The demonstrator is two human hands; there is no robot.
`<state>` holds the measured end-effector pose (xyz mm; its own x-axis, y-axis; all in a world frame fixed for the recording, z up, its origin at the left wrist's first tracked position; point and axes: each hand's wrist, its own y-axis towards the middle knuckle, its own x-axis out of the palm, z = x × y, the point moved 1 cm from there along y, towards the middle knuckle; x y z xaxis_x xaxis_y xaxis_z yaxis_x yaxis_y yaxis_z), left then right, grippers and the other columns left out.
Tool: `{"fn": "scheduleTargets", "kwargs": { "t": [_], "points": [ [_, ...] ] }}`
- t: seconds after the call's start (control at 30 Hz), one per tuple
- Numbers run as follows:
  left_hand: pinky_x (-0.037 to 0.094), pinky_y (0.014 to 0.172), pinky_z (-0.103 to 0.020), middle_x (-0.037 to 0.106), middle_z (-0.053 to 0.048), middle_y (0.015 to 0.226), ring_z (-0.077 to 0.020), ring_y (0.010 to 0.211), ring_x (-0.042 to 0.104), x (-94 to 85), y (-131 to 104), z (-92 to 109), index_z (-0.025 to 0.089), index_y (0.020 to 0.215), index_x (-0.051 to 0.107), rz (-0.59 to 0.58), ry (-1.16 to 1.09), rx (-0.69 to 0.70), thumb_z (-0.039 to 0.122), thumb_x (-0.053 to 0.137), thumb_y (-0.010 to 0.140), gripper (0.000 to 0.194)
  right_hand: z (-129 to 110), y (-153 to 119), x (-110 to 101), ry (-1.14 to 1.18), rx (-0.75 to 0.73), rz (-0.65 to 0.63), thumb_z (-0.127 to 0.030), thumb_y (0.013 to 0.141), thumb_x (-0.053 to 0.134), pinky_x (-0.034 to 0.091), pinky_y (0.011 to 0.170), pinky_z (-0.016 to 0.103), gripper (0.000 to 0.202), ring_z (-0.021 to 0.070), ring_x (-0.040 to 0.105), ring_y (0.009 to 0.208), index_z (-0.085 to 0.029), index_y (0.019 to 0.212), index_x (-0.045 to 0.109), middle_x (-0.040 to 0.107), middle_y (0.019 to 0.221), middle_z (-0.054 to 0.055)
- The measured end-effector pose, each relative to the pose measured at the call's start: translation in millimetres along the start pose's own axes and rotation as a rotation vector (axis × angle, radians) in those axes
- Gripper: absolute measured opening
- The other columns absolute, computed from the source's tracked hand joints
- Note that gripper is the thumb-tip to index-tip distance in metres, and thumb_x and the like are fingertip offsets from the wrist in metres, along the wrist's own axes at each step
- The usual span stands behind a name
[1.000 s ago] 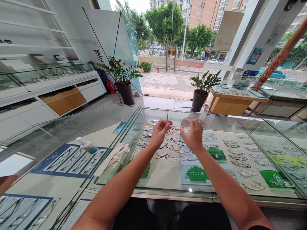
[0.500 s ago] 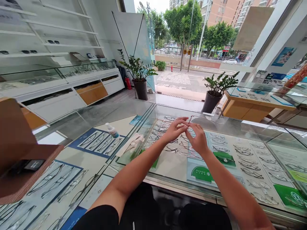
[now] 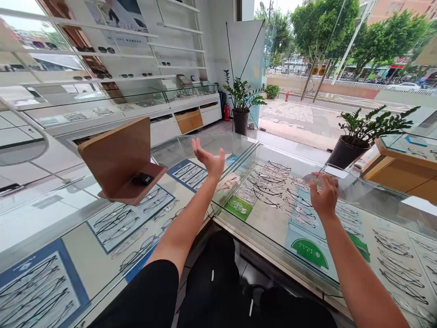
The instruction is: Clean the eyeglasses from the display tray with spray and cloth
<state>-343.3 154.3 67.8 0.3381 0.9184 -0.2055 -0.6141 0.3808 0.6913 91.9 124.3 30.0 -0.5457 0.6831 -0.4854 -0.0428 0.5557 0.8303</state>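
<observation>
My left hand (image 3: 209,160) is raised over the left glass counter, fingers spread, with nothing in it. Beyond its wrist lies a blue-edged tray of eyeglasses (image 3: 188,173). A crumpled pale cloth (image 3: 229,182) rests on the glass just right of that wrist. Over the right display case, my right hand (image 3: 325,193) is closed on a thin-framed pair of eyeglasses (image 3: 320,170); only a slim part shows past the fingers, and the rest is hidden or hard to make out against the glass. The white spray bottle is out of sight, perhaps behind my left hand.
Rows of eyeglasses (image 3: 269,182) lie under the glass top (image 3: 259,228). A brown stand (image 3: 119,159) with a small black device (image 3: 142,178) is at the left. Potted plants (image 3: 241,120) flank the doorway, and a round mirror's rim (image 3: 44,136) is at the far left.
My hands, together at the eyeglasses before, are now apart. The left has let go and moved left, opening; the right keeps hold of the eyeglasses. The view has turned left.
</observation>
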Motion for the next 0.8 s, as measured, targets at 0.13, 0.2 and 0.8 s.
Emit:
{"fn": "scheduleTargets", "kwargs": {
  "t": [0.13, 0.2, 0.8],
  "points": [
    [0.044, 0.116, -0.046, 0.050, -0.025, 0.160, -0.0324, 0.140, 0.056, -3.6, 3, -48, 0.018, 0.158, 0.022, -0.325, -0.022, -0.358, 0.020, 0.077, 0.086, 0.091, 1, -2, 2, -0.100, -0.064, -0.026, -0.034, 0.103, 0.054, 0.045, 0.102, 0.049, 0.029, 0.0338, 0.063, 0.114, -0.019, 0.117, 0.075, 0.076, 0.118, 0.014],
    [0.052, 0.098, -0.041, 0.067, -0.022, 0.137, -0.0281, 0.112, 0.067, -4.6, 1, -62, 0.018, 0.146, 0.039, -0.438, -0.055, -0.455, 0.018, 0.071, 0.090, 0.065, 0, -4, 3, -0.162, -0.091, -0.036, -0.035, 0.103, 0.054, 0.045, 0.098, 0.047, 0.031, 0.0342, 0.061, 0.114, -0.019, 0.118, 0.075, 0.076, 0.120, 0.014],
    [0.037, 0.044, -0.028, 0.048, -0.001, 0.060, -0.0170, 0.053, 0.046, -46.2, -88, 18, 0.021, 0.074, 0.054, -1.647, -0.924, -0.499, 0.097, 0.041, 0.085, 0.078, -117, -24, -41, 0.058, 0.045, -0.040, -0.029, 0.104, 0.052, 0.045, 0.106, 0.049, 0.023, 0.0317, 0.062, 0.116, -0.023, 0.116, 0.071, 0.073, 0.117, 0.011]
  ]
}}
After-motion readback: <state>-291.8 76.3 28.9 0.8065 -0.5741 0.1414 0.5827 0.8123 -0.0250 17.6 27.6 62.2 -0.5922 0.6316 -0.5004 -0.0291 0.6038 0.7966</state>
